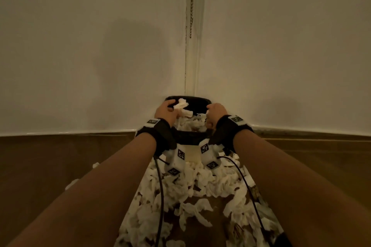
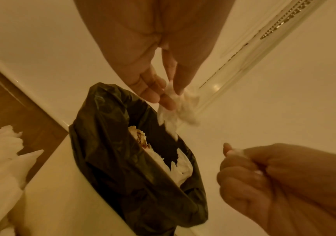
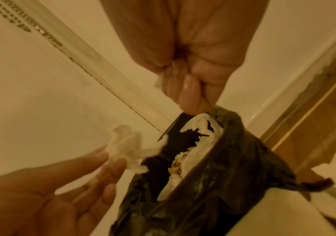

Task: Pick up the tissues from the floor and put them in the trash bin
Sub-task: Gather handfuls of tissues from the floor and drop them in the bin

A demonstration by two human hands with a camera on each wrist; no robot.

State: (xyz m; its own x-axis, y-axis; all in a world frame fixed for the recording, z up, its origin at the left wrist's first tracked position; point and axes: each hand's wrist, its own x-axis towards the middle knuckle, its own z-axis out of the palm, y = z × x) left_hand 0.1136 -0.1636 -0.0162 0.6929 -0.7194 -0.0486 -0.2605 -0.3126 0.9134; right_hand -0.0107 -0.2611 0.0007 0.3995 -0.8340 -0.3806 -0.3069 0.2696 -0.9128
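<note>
A white trash bin (image 1: 190, 153) with a black liner (image 2: 106, 143) stands in the room's corner, holding several crumpled tissues (image 1: 190, 124). Both my hands hover over its mouth. My left hand (image 1: 172, 109) pinches a white tissue (image 2: 175, 111) between thumb and near-straight fingers, and the tissue dangles above the liner's opening. My right hand (image 1: 209, 114) is a fist at the liner's right rim (image 3: 234, 175), gripping a tissue; only a small scrap (image 3: 159, 82) shows past the curled fingers (image 3: 189, 94). Many more tissues (image 1: 190, 186) lie on the floor in front of the bin.
White walls meet in a corner directly behind the bin, with a bead chain (image 1: 191, 2) hanging there. A white skirting (image 1: 70, 131) meets the brown wood floor (image 1: 60, 156). Loose tissues flank the bin (image 2: 1, 151) (image 3: 334, 167). Wrist-camera cables (image 1: 160, 196) trail below my forearms.
</note>
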